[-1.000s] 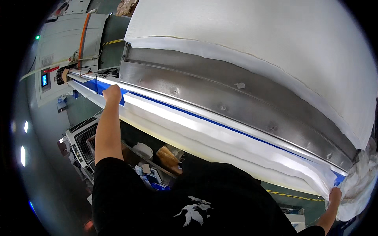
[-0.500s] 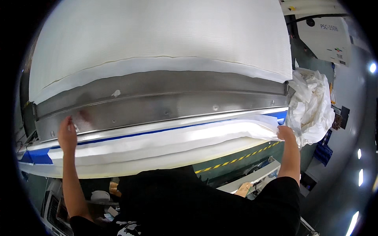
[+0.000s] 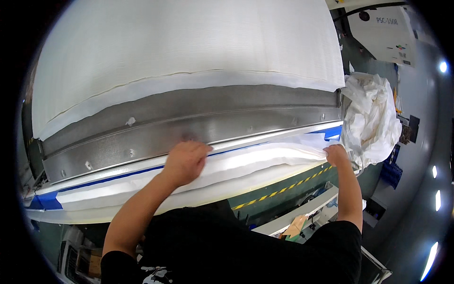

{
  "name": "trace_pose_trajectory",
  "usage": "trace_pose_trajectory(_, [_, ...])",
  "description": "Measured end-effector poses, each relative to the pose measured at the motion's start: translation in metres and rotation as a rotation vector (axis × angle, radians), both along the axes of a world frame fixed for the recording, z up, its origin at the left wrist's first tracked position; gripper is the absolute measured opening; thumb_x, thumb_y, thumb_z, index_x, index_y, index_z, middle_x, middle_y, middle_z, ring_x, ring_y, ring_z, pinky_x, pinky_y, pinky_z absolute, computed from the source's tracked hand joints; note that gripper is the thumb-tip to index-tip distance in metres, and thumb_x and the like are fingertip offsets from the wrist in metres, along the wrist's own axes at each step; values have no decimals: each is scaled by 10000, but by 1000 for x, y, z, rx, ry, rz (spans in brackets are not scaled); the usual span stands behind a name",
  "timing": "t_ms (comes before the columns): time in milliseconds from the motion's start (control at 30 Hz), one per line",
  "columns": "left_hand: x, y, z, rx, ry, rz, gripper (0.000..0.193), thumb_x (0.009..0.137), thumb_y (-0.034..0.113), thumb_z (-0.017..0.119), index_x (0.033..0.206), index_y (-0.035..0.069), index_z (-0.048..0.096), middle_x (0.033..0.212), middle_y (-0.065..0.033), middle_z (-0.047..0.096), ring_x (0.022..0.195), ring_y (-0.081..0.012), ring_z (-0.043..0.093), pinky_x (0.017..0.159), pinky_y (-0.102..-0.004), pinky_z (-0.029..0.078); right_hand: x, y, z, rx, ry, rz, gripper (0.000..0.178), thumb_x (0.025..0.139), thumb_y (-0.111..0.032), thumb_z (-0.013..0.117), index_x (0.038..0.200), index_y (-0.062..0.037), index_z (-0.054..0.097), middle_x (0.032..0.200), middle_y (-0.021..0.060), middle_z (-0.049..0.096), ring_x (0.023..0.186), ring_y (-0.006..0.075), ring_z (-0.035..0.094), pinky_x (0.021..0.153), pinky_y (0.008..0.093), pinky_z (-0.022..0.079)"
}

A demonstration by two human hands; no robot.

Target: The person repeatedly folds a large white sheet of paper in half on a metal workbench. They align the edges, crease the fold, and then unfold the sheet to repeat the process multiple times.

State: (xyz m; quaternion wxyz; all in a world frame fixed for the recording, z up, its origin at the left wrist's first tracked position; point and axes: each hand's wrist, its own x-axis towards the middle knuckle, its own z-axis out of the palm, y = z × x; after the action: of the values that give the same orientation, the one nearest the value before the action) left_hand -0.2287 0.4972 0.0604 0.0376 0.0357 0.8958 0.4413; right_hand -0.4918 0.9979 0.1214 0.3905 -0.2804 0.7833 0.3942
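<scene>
Moving inward, the left hand (image 3: 186, 161) is curling, grip unclear; the right hand (image 3: 336, 155) is pinching white fabric (image 3: 265, 158), likely steadying it.

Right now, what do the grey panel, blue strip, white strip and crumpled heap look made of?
Grey panel: likely bare metal, semi-glossy, judging by its blurred reflections.
Blue strip: perhaps tape or plastic film; thin, even colour.
White strip, pinched by the right hand: probably soft cloth, as it ripples and gathers.
Crumpled heap: thin film or cloth, I can't tell; creased, slight sheen.
</scene>
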Motion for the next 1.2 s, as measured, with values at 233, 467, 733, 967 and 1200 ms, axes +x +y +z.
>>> trace_pose_trajectory(233, [-53,73,8,281,-181,-207,262,863,178,546,1096,62,583,1054,-140,614,956,-319,585,852,-415,458,25,-28,13,-255,-116,119,223,740,-174,557,936,-149,661,868,79,660,880,249,620,827,400,455])
trace_pose_trajectory(467, [-68,114,-33,420,-410,-319,471,948,428,380,1123,37,576,1092,-188,592,1055,-354,539,915,-422,421,60,-101,22,-234,-333,72,347,667,-195,597,999,-124,664,964,109,654,922,272,607,857,383,455])
trace_pose_trajectory(733, [-42,59,-11,297,-636,-435,561,951,509,316,1214,82,566,1243,-183,548,1157,-324,513,979,-413,380,66,-139,-26,-286,-531,-391,489,637,-299,653,1049,-38,606,954,210,646,895,378,611,787,406,486])
trace_pose_trajectory(967, [24,-130,12,374,-262,594,249,942,221,525,1111,58,605,969,-63,660,867,-140,613,788,-271,480,53,-140,-62,-114,-281,-278,324,643,-242,658,930,-91,658,949,168,659,919,361,613,801,419,494])
trace_pose_trajectory(1200, [172,-328,-32,-529,-60,1086,317,930,254,512,1189,80,567,1155,-141,591,990,-236,590,825,-335,470,57,-212,-61,-265,-280,-10,247,750,-201,476,819,-39,649,837,223,645,791,386,628,729,465,498])
